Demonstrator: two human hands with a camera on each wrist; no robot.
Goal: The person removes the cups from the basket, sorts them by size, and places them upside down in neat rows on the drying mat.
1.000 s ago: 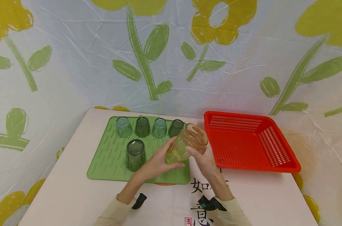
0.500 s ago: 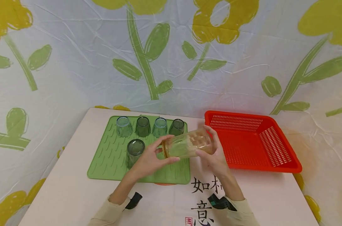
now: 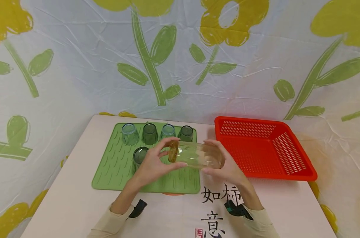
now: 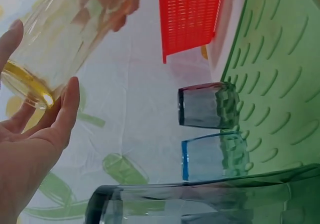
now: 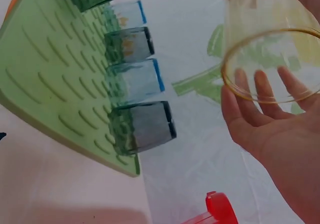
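An amber glass tumbler (image 3: 194, 154) lies on its side in the air above the mat's right part, held between both hands. My left hand (image 3: 154, 163) grips its thick base end; in the left wrist view the thumb and fingers surround that amber base (image 4: 29, 81). At the other end my right hand (image 3: 228, 167) holds the glass around its open rim (image 5: 260, 100), with fingers visible through the clear wall. Behind the left hand, a larger dark grey glass (image 3: 140, 155) stands upside down on the green drying mat (image 3: 111, 168), partly covered by that hand.
A back row of upside-down glasses lines the mat: a blue one (image 3: 130, 134), a grey one (image 3: 150, 134), another blue one (image 3: 168, 130) and a smaller grey one (image 3: 186, 133). On the right stands a red plastic basket (image 3: 266, 145). A flowered cloth (image 3: 102, 59) hangs behind.
The tumbler has swung from a slant, mouth up and right, to nearly level with its base at left. My right hand has shifted right, my left hand slightly left and up.
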